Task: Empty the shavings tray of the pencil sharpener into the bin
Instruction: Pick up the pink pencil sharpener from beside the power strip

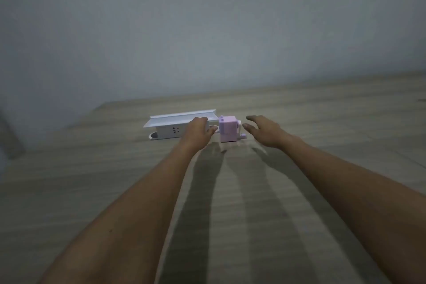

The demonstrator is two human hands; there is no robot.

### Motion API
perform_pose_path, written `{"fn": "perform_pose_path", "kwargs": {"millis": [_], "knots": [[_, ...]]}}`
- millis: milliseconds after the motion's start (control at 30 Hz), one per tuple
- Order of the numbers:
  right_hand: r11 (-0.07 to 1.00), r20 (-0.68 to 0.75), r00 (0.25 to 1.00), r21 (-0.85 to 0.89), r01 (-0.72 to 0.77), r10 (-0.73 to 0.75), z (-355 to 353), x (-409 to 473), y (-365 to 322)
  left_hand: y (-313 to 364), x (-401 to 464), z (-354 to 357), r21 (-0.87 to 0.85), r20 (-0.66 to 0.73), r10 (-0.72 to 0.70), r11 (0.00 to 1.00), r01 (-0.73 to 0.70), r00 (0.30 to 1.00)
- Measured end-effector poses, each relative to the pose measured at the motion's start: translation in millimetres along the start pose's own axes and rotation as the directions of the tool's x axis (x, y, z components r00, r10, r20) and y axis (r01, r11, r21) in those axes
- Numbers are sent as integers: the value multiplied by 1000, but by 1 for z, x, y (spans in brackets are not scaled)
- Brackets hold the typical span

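Now reaching | my left grip [198, 130] loosely curled, my right grip [261, 129] spread apart, both empty | small lilac plastic crank pencil sharpener [228, 128] upright on wooden surface [322, 122] between them, untouched | flanking it, probably to steady the body and draw its tray | bin unseen

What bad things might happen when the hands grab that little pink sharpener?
The pink sharpener is small and light-looking; the left hand or right hand might knock it over and spill shavings on the wooden table. The white socket box sits right beside it and might get bumped. No bin is in view, so carrying the tray risks spilling.
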State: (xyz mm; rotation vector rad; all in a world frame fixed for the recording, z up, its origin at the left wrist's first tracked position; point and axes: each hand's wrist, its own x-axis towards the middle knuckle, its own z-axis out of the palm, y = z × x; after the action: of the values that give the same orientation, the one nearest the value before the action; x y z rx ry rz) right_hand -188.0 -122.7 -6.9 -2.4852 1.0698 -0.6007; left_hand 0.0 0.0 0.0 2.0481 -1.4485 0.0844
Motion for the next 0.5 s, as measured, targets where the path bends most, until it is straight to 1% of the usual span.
{"fn": "perform_pose_path", "kwargs": {"millis": [33,100,167,200,300,500], "knots": [[998,-17,1000,60,18,-17,4,6,2,0,6,5,-14,-3,1,1000,-1,1000],[988,-36,999,149,33,-28,10,18,5,-4,20,17,-72,-10,-46,996,45,999],[973,-11,1000,231,21,-19,18,29,6,-7,30,31,-145,33,-78,986,82,996],[968,7,1000,250,8,-10,22,33,6,-7,34,38,-178,61,-85,979,95,995],[956,34,999,291,26,-38,36,47,15,-13,42,55,-318,105,-56,944,87,993],[917,-41,995,387,95,-86,46,48,14,-12,40,65,-381,25,-97,919,99,995]]}}
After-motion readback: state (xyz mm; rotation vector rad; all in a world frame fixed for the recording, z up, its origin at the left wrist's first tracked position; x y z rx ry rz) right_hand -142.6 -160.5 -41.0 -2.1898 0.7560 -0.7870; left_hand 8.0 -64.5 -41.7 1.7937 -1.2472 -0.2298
